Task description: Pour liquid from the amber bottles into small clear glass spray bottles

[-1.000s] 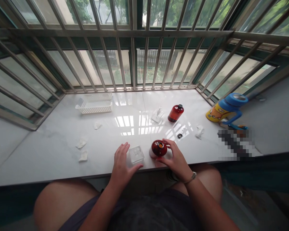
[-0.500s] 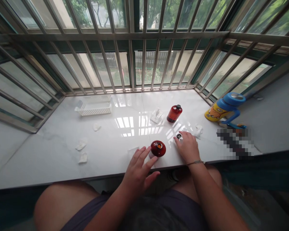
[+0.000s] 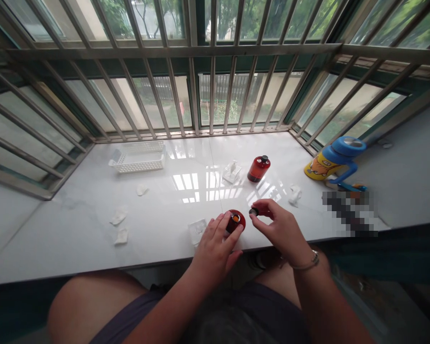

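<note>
An uncapped amber-red bottle (image 3: 241, 220) stands near the front edge, its round mouth facing up. My left hand (image 3: 217, 239) rests round it, fingers over its shoulder, closed on it. To the right of the mouth, my right hand (image 3: 281, 222) pinches a small black bottle cap (image 3: 253, 211) between thumb and fingers, apart from the bottle. Farther back stands a second amber-red bottle (image 3: 259, 169) with a black cap on and dark liquid low inside. Left of my left hand lies a clear plastic piece (image 3: 197, 231), partly hidden by the hand.
A white perforated basket (image 3: 138, 165) sits at the back left. Crumpled tissues (image 3: 119, 216) lie on the white ledge (image 3: 68, 234), and another clear piece (image 3: 232, 172) is near the capped bottle. A blue-and-yellow flask (image 3: 331, 160) stands at the right. Metal bars (image 3: 212, 95) close off the window.
My right hand has picked the black cap up off the ledge and carried it left toward the open bottle. My left hand has moved right and closed on that bottle.
</note>
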The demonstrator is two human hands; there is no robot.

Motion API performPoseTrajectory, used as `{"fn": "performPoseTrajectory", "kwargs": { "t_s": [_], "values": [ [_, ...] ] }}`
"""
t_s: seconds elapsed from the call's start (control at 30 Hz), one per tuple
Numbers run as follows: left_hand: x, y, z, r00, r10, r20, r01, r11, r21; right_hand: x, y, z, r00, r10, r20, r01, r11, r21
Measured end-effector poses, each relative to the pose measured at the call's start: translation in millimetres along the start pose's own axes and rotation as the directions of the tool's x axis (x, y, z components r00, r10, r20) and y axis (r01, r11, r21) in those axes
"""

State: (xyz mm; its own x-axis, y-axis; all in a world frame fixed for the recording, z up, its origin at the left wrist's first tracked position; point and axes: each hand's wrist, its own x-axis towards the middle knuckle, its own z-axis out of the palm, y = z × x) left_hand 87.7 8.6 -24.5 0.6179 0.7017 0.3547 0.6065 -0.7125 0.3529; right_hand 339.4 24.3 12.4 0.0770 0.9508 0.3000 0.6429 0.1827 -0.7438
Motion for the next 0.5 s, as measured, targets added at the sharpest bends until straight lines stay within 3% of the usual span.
{"fn": "performPoseTrajectory", "kwargs": {
  "t_s": [0.1,0.23,0.37,0.5],
  "values": [
    [-2.3,1.9,1.6,1.0,-0.004,0.014,0.003,0.999,0.038,-3.6,-28.0,-8.9,0.995,-0.037,0.098,0.037,0.999,-0.006],
    [-3.8,5.0,3.8,1.0,-0.023,0.013,0.022,0.996,0.086,4.1,-46.0,-17.2,0.958,-0.112,0.265,0.169,0.965,-0.202],
    [-3.5,6.4,4.9,0.999,-0.036,0.016,0.034,0.993,0.113,17.5,-62.5,-18.4,0.922,-0.059,0.382,0.165,0.954,-0.249],
    [-3.9,4.4,5.2,0.999,-0.032,0.021,0.029,0.993,0.112,24.4,-76.2,-13.1,0.909,-0.049,0.414,0.156,0.961,-0.23]
  ]
}}
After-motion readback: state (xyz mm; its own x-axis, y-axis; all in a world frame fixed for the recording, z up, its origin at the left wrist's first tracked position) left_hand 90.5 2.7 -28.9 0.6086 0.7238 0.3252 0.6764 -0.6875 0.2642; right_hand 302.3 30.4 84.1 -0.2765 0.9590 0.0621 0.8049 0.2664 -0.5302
